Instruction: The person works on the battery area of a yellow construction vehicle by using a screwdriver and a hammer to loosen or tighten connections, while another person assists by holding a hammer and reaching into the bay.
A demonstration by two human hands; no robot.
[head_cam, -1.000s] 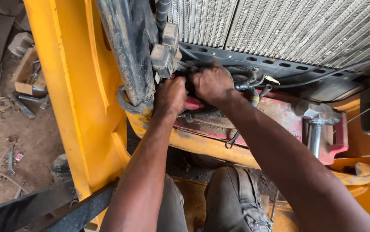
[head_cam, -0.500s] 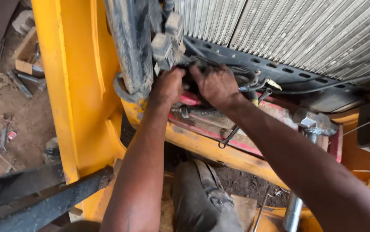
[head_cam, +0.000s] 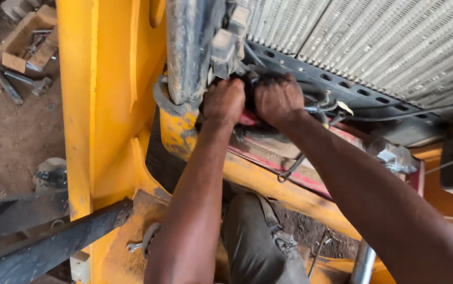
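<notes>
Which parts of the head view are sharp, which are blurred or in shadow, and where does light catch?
Head view: even daylight; left hand and right hand fairly sharp, fingertips lost in shadow beneath the radiator; the fins shine pale; near forearms soft; yellow frame bright.

Dirt floor (head_cam: 21,131) – scattered tools, wooden box (head_cam: 29,37) – yellow frame (head_cam: 105,105)

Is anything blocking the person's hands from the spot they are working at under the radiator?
Nothing visible does. The left hand and right hand are already pressed against the red part below the radiator. Black cables run close beside the right hand.
</notes>
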